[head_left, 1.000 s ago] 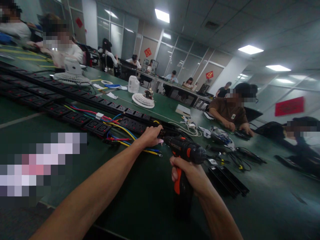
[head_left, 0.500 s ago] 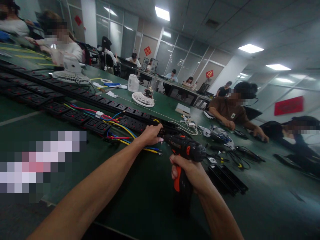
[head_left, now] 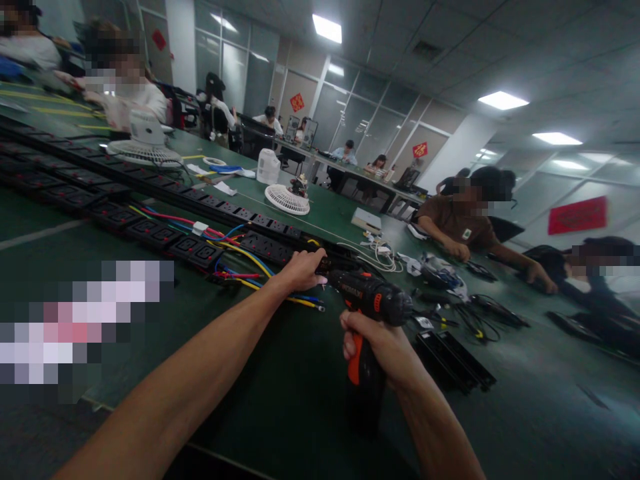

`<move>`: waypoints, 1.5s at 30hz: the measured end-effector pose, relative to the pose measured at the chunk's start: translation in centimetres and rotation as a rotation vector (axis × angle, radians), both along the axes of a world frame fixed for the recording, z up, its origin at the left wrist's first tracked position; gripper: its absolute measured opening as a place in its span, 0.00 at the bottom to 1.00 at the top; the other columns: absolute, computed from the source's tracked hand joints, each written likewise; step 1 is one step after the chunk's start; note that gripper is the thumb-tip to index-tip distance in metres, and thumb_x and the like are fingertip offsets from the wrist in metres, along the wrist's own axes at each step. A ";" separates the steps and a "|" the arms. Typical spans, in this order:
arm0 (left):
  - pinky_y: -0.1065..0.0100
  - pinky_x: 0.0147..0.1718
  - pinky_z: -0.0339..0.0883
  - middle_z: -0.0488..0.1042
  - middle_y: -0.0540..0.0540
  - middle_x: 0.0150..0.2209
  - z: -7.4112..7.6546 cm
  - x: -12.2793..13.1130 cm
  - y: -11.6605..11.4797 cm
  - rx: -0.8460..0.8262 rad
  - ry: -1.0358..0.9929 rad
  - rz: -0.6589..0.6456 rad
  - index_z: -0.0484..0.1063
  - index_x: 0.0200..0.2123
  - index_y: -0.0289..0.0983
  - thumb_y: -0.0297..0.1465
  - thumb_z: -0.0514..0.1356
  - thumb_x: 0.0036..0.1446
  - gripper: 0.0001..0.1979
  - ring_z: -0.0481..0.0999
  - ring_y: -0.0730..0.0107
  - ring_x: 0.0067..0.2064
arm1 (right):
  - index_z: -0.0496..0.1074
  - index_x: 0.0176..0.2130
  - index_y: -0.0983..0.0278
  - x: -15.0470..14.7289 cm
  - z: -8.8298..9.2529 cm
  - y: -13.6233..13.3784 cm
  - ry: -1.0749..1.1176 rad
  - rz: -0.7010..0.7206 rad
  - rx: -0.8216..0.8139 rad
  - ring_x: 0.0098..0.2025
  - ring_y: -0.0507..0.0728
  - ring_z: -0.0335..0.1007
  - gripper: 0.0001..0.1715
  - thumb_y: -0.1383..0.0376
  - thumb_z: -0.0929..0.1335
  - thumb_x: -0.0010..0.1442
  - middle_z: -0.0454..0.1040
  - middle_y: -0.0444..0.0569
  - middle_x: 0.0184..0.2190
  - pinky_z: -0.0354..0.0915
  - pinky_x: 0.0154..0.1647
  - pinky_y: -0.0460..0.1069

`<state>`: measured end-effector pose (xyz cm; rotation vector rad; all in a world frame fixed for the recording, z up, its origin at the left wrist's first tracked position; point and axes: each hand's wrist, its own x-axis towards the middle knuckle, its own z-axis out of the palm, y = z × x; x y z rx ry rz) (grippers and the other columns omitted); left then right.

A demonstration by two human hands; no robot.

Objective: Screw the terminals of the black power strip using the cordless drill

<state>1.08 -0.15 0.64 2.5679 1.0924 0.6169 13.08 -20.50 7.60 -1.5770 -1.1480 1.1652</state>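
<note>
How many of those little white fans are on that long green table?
2. The far fan stands toward the left of the table; the nearer fan sits mid-table. More may be hidden.

A: What's the wearer got on, arms-wise?
B: Nothing in shot. Both forearms are bare as far as the pic goes. L forearm (head_left: 200, 380) shows most: long, slim, bare from the wrist to the bottom-left edge.
A: R side?
B: R forearm (head_left: 435, 433) shows a shorter stretch, wrist to bottom edge, also bare.
A: Hands?
B: L hand (head_left: 300, 270) is bare, w/ the back and knuckles visible. There's a short thumbnail (head_left: 321, 281) at its near end, too blurry for detail. R hand (head_left: 377, 347) is bare too, w/ fingers (head_left: 351, 333) and knuckles in view.
A: Sleeves, shirt?
B: Out of frame, so can't tell.
</note>
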 end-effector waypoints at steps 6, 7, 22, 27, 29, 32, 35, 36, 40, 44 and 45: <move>0.51 0.55 0.65 0.78 0.37 0.53 -0.2 0.1 0.1 0.020 -0.006 0.011 0.64 0.60 0.40 0.40 0.65 0.59 0.28 0.76 0.44 0.55 | 0.73 0.29 0.63 0.2 -0.2 0.1 0.011 0.011 0.004 0.18 0.53 0.68 0.14 0.55 0.72 0.54 0.71 0.43 0.14 0.64 0.21 0.47; 0.51 0.55 0.65 0.78 0.37 0.53 -0.2 0.1 0.1 0.019 -0.007 0.010 0.64 0.60 0.40 0.40 0.65 0.59 0.28 0.76 0.44 0.56 | 0.73 0.29 0.63 0.2 -0.2 0.1 0.003 0.014 0.005 0.18 0.53 0.68 0.14 0.55 0.72 0.54 0.71 0.43 0.14 0.64 0.21 0.47; 0.51 0.54 0.66 0.77 0.38 0.53 0.3 0.1 -0.7 0.066 0.048 0.030 0.64 0.58 0.41 0.39 0.63 0.61 0.24 0.75 0.46 0.55 | 0.71 0.29 0.63 -0.4 0.3 0.0 -0.008 0.000 0.017 0.18 0.53 0.67 0.10 0.59 0.72 0.51 0.72 0.43 0.15 0.64 0.21 0.46; 0.51 0.52 0.67 0.76 0.37 0.55 0.4 0.2 -1.0 0.114 0.063 0.047 0.65 0.56 0.39 0.41 0.62 0.61 0.23 0.75 0.45 0.55 | 0.72 0.31 0.63 -0.3 0.5 -0.2 0.090 -0.037 -0.004 0.18 0.53 0.68 0.12 0.58 0.72 0.49 0.71 0.43 0.14 0.64 0.21 0.47; 0.50 0.52 0.67 0.76 0.37 0.54 0.2 0.2 -0.7 0.109 0.075 0.041 0.65 0.56 0.40 0.40 0.62 0.61 0.23 0.75 0.45 0.55 | 0.73 0.34 0.63 -0.4 0.6 -0.2 0.089 -0.043 -0.003 0.18 0.54 0.68 0.13 0.58 0.73 0.49 0.71 0.42 0.14 0.64 0.21 0.47; 0.50 0.53 0.66 0.76 0.38 0.56 0.1 0.2 -0.3 0.093 0.074 0.028 0.64 0.57 0.40 0.39 0.63 0.61 0.23 0.75 0.45 0.56 | 0.74 0.35 0.63 -0.6 0.8 -0.2 0.064 -0.037 -0.005 0.17 0.53 0.66 0.13 0.59 0.72 0.49 0.70 0.42 0.14 0.63 0.20 0.47; 0.49 0.54 0.66 0.76 0.38 0.56 0.0 0.2 -0.1 0.079 0.075 0.021 0.63 0.58 0.40 0.38 0.63 0.61 0.24 0.74 0.45 0.56 | 0.71 0.29 0.62 -0.6 0.8 -0.1 0.062 -0.022 0.007 0.17 0.53 0.66 0.10 0.60 0.72 0.49 0.70 0.43 0.14 0.63 0.20 0.47; 0.49 0.54 0.66 0.76 0.38 0.57 0.0 0.2 -0.1 0.079 0.076 0.021 0.63 0.58 0.41 0.38 0.64 0.61 0.25 0.74 0.45 0.56 | 0.70 0.28 0.62 -0.5 0.7 -0.1 0.063 -0.019 0.015 0.17 0.53 0.66 0.09 0.60 0.72 0.49 0.70 0.43 0.14 0.63 0.20 0.47; 0.49 0.55 0.65 0.76 0.38 0.58 0.1 0.2 -0.2 0.065 0.067 0.020 0.62 0.59 0.41 0.38 0.64 0.61 0.26 0.74 0.44 0.58 | 0.71 0.27 0.62 -0.2 0.2 0.1 0.045 -0.009 0.037 0.17 0.53 0.66 0.09 0.60 0.71 0.51 0.71 0.44 0.14 0.63 0.20 0.47; 0.48 0.57 0.63 0.76 0.38 0.57 0.2 0.1 -0.1 0.006 0.051 0.022 0.62 0.60 0.40 0.38 0.65 0.60 0.27 0.73 0.43 0.58 | 0.73 0.29 0.63 0.1 0.0 0.1 0.045 -0.006 0.018 0.18 0.54 0.68 0.11 0.58 0.72 0.51 0.72 0.44 0.15 0.65 0.21 0.49; 0.48 0.57 0.63 0.75 0.38 0.58 0.2 0.1 0.0 0.000 0.046 0.020 0.62 0.60 0.40 0.38 0.65 0.60 0.28 0.73 0.43 0.59 | 0.73 0.29 0.63 0.1 0.1 0.2 0.043 -0.006 0.011 0.19 0.54 0.68 0.11 0.57 0.73 0.51 0.72 0.44 0.15 0.65 0.21 0.49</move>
